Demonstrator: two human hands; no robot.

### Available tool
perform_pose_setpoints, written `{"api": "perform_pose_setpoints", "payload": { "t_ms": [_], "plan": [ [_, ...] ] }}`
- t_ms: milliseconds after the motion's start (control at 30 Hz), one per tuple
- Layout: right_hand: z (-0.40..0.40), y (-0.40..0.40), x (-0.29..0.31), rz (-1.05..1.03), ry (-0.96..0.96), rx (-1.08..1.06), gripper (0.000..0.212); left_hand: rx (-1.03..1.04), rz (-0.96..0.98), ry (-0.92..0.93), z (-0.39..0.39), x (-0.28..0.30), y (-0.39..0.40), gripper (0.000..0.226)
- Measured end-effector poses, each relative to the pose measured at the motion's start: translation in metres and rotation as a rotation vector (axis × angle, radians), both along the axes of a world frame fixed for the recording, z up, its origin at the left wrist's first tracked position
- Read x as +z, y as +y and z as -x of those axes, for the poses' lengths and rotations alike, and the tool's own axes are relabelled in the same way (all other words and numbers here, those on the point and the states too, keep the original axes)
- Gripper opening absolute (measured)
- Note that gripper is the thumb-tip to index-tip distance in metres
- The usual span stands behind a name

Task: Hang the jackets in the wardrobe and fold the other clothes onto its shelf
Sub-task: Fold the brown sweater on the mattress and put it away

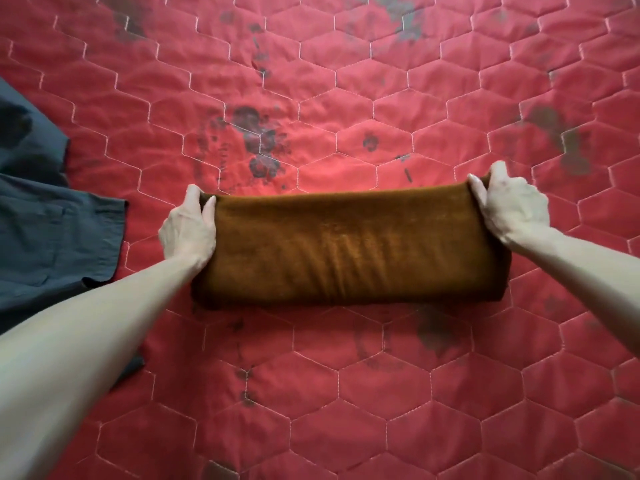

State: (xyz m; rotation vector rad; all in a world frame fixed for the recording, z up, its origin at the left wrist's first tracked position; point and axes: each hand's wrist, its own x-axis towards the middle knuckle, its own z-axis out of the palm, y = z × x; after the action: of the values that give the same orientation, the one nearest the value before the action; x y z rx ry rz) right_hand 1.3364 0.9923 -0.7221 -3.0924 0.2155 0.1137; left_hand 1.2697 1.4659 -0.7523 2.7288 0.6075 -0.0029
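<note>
Seen from the head camera: a brown cloth (349, 249), folded into a long thick bundle, stretched crosswise over a red quilt (346, 393) stitched in hexagons and marked with dark stains. Held at both short ends, far edge lifted a little, near edge resting on the quilt.

Left hand (188, 230) at the left end, fingers curled round the far corner, thumb (209, 211) laid on top of the fabric, pinching it. Right hand (512, 206) at the right end, fingers curled and pressed together round the upper corner, thumb (479, 192) on the top fold. Both forearms bare, reaching in from the near corners.

To the left, near but apart from the bundle, a dark blue-grey garment (52, 220) spread loosely on the quilt, partly under the left forearm, running out past the left edge. No wardrobe, shelf or other container in view.
</note>
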Motion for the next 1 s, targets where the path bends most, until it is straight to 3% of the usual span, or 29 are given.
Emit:
{"api": "perform_pose_setpoints", "payload": {
  "t_ms": [100, 200, 267, 300, 367, 433, 533, 733, 833, 933, 1000],
  "plan": [
    [0.003, 0.002, 0.001, 0.054, -0.173, 0.146, 0.049, -0.017, -0.136, -0.099, 0.009, 0.007, -0.011, 0.027],
    [0.028, 0.029, 0.001, -0.066, -0.233, 0.642, 0.044, -0.458, -0.181, -0.185, 0.038, 0.01, -0.044, 0.043],
    [0.051, 0.053, -0.004, -0.091, -0.125, 0.901, 0.047, -0.728, -0.19, -0.073, 0.066, -0.003, -0.061, 0.056],
    [0.06, 0.057, -0.012, -0.066, -0.058, 0.943, 0.051, -0.743, -0.218, -0.004, 0.073, -0.011, -0.062, 0.061],
    [0.07, 0.052, -0.03, -0.013, 0.014, 0.809, 0.06, -0.587, -0.263, 0.084, 0.074, -0.023, -0.049, 0.069],
    [0.073, 0.034, -0.042, -0.035, 0.039, 0.476, 0.067, -0.433, -0.281, 0.125, 0.063, -0.03, -0.03, 0.073],
    [0.074, 0.019, -0.052, -0.095, 0.056, 0.15, 0.072, -0.381, -0.197, 0.173, 0.051, -0.036, -0.013, 0.08],
    [0.06, 0.021, -0.056, -0.308, 0.021, -0.204, 0.075, -0.303, -0.214, 0.185, 0.048, -0.038, -0.013, 0.094],
    [0.059, 0.022, -0.05, -0.349, 0.059, -0.2, 0.074, -0.28, -0.28, 0.154, 0.048, -0.027, -0.026, 0.094],
    [0.071, 0.017, -0.043, -0.405, 0.063, -0.196, 0.077, -0.381, -0.3, 0.03, 0.051, -0.016, -0.064, 0.084],
    [0.083, 0.015, -0.038, -0.45, 0.003, -0.342, 0.082, -0.551, -0.233, -0.033, 0.05, -0.015, -0.107, 0.078]
  ]
}}
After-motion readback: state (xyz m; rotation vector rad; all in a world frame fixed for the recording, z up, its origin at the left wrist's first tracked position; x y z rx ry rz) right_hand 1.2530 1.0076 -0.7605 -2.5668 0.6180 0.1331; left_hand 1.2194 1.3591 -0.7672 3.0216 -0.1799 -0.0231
